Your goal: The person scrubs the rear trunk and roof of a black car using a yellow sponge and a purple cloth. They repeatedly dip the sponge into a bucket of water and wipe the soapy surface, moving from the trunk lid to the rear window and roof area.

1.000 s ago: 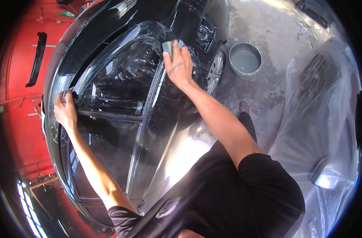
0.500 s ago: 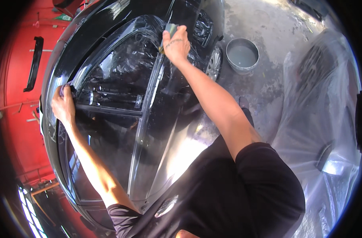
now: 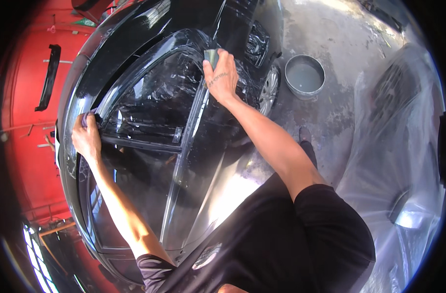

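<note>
A black car (image 3: 176, 13) with wet, glossy panels fills the left and middle of the view. Its side window is covered with clear wrinkled plastic film (image 3: 162, 83). My right hand (image 3: 223, 78) is closed around a flat grey-green pad (image 3: 210, 57), pressed to the body at the far end of the window's lower edge; the pad's underside is hidden. On the left, my left hand (image 3: 87, 136) grips a small bunched purple cloth (image 3: 88, 117) against the roof edge above the window.
A round bucket of greyish liquid (image 3: 305, 76) stands on the concrete floor beside the car's wheel (image 3: 270, 90). Clear plastic sheeting (image 3: 379, 146) drapes another vehicle on the right. A red wall (image 3: 22, 97) with a black strip-shaped part (image 3: 48, 78) lies beyond the roof.
The whole view has shifted, so the scene sits lower and farther right. Against the car, my right hand with the pad has slid slightly nearer to me. My left hand keeps its place.
</note>
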`<state>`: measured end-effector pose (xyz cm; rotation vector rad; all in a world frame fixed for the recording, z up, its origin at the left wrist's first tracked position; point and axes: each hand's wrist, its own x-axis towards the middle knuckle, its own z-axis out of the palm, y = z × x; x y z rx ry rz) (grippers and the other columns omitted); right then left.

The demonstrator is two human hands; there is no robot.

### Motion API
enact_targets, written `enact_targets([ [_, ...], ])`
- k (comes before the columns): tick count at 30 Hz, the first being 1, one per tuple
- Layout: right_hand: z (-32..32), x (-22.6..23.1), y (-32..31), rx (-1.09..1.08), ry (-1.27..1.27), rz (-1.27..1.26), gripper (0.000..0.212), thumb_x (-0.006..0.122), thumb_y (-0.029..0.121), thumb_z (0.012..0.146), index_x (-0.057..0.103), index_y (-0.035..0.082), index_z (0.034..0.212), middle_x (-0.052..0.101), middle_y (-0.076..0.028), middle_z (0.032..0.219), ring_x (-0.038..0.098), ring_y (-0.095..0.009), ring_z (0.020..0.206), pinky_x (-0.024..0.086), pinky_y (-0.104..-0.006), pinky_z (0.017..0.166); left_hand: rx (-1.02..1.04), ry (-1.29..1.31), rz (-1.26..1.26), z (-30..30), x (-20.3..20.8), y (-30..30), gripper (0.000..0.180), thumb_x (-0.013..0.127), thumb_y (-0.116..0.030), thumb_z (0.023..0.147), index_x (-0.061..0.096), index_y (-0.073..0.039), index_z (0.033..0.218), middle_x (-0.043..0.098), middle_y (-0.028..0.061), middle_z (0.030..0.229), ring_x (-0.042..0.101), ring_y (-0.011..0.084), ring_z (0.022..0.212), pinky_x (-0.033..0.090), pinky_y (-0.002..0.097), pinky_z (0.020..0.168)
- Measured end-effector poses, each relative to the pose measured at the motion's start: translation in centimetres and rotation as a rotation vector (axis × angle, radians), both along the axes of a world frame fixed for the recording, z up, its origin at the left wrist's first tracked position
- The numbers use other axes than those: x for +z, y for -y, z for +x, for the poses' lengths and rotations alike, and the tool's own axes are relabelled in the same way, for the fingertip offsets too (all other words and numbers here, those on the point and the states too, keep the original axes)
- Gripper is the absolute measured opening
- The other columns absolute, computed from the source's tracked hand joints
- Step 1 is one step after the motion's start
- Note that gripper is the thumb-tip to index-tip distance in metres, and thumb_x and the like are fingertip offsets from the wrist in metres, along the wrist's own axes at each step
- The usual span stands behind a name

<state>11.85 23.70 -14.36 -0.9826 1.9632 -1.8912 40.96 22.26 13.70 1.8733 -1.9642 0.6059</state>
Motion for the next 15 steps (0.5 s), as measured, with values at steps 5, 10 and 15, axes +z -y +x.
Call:
enact_targets([
  [5,-2.9,3.7,3.9,0.004,-0.167,-0.091,0.050,0.072,0.028,0.097,0.054,0.003,0.136,0.062,-0.023,0.115,0.063,-0.045,0.111,0.053,-0.0549,0.091,0.006,-0.008,-0.018,0.6,-0.5,0.5,0.046,0.064,-0.046,0.096,0.078,-0.008,0.120,0.078,0.0237,0.103,0.075,0.0444,0.103,0.055,0.0515,0.092],
  [10,-1.8,-0.2,0.9,0.039,-0.218,-0.026,0.057,0.072,0.029,0.097,0.054,0.003,0.145,0.060,-0.022,0.115,0.061,-0.043,0.111,0.054,-0.0547,0.088,-0.028,-0.007,-0.044,-0.4,-0.3,0.0,0.045,0.065,-0.045,0.096,0.078,-0.010,0.121,0.078,0.0228,0.105,0.075,0.0437,0.103,0.055,0.0499,0.092],
  [15,-3.6,3.4,4.6,0.045,-0.355,-0.137,0.053,0.074,0.028,0.096,0.059,0.005,0.141,0.060,-0.021,0.111,0.063,-0.041,0.105,0.056,-0.0523,0.083,-0.013,-0.001,-0.046,0.3,-0.5,0.8,0.044,0.066,-0.045,0.095,0.079,-0.010,0.119,0.078,0.0224,0.104,0.075,0.0432,0.101,0.055,0.0492,0.091],
])
